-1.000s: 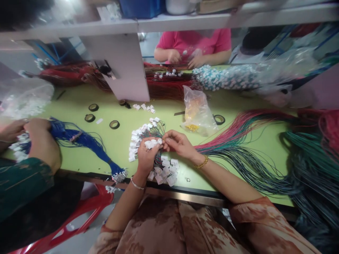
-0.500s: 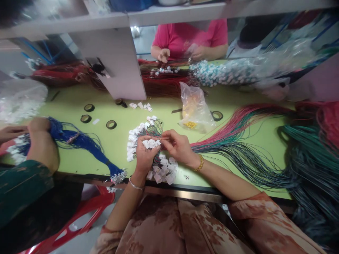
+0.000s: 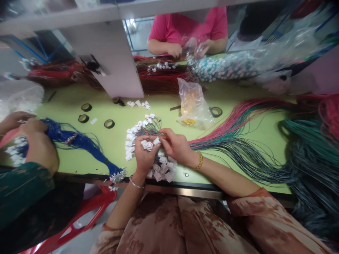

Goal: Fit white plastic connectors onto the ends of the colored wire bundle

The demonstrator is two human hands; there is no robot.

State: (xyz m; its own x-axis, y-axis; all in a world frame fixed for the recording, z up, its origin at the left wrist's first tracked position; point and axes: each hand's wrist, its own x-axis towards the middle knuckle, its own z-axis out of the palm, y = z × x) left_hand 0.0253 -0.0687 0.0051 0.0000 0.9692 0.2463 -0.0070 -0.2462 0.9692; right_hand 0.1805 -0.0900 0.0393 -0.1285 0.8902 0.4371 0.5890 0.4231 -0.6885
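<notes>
Cupped in my left hand [image 3: 143, 157] are a few white plastic connectors [image 3: 149, 145], the thumb closed over them. My right hand [image 3: 175, 145] meets it from the right, thumb and forefinger pinched at a connector or a thin wire; which of the two is too small to tell. Wired white connectors [image 3: 130, 144] fan out on the table beyond and left of my hands. A second pile of white connectors [image 3: 163, 168] lies just below my fingers. From my right hand a long bundle of pink, green and dark wires [image 3: 227, 141] runs off to the right.
Black tape rolls [image 3: 109, 123] and loose white connectors [image 3: 139, 103] lie on the green table [image 3: 106, 106]. Behind my hands stands a plastic bag [image 3: 194, 106] with yellow pieces. At left a co-worker's hand [image 3: 37, 130] is by blue wires [image 3: 87, 144]; another person in pink [image 3: 188, 31] works opposite.
The connectors in my left palm have shifted, and one now stands up at my right fingertips. The person opposite has brought their hands lower and closer together. The view has tilted slightly.
</notes>
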